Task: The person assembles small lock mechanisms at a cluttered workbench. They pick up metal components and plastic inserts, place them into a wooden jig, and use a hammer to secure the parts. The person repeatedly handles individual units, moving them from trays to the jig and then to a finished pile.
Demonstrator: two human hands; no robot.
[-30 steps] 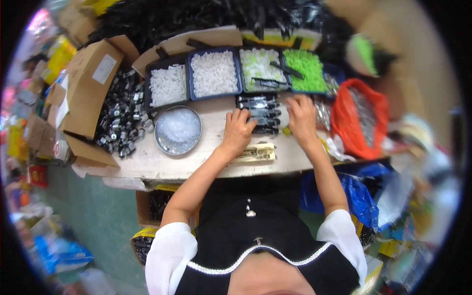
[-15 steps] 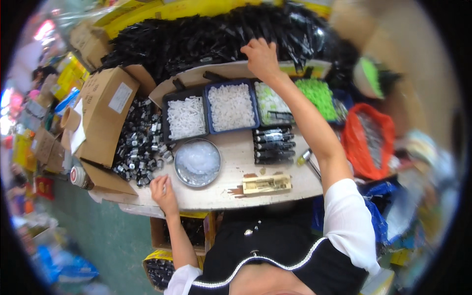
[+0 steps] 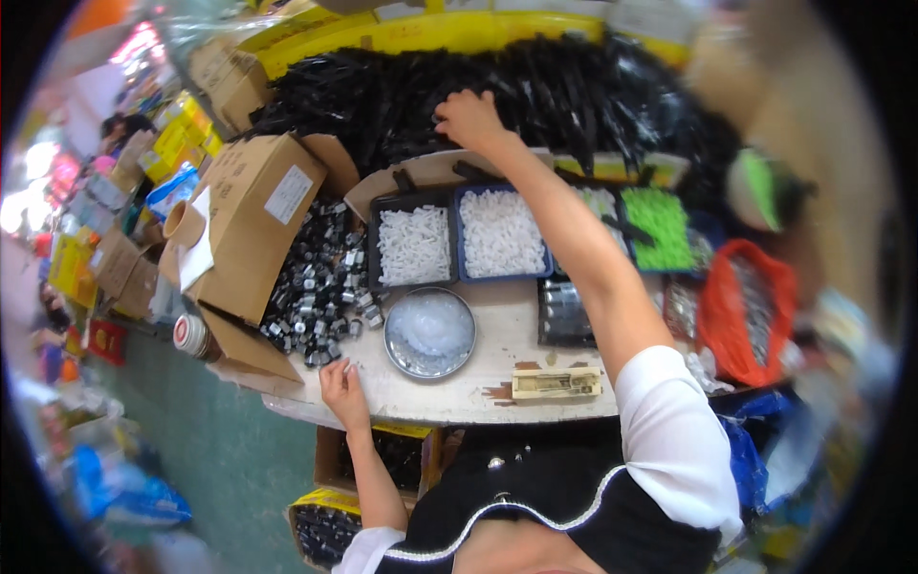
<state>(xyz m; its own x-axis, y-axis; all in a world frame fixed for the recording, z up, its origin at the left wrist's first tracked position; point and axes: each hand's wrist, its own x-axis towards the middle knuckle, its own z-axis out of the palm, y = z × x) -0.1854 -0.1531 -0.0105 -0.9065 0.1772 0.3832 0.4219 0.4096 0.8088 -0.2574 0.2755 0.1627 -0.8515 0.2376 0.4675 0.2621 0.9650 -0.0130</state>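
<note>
My right hand [image 3: 470, 121] reaches across to the long heap of black plastic parts [image 3: 382, 91] at the back of the table. Its fingers are bent and apart over the heap, with nothing visible in them. By the table's front edge rests my left hand [image 3: 344, 393], fingers loosely curled and apart, holding nothing that I can see. Just beyond it spreads a pile of small black and silver metal parts [image 3: 320, 287]. A round metal bowl [image 3: 430, 333] with a whitish translucent substance stands to the right of that hand. Farther right lies a cream-coloured fixture block [image 3: 556, 384].
An open cardboard box [image 3: 251, 225] lies around the small parts. Trays of white pegs [image 3: 414, 246], white pieces [image 3: 501, 233] and green pieces [image 3: 658, 228] stand in a row. Black assembled pieces [image 3: 564, 316] sit partly under my right arm. A red plastic bag [image 3: 715, 306] is at the right.
My right hand has moved left along the black heap. The whole view has shifted, so the table sits farther right and lower. My left hand stays by the front edge.
</note>
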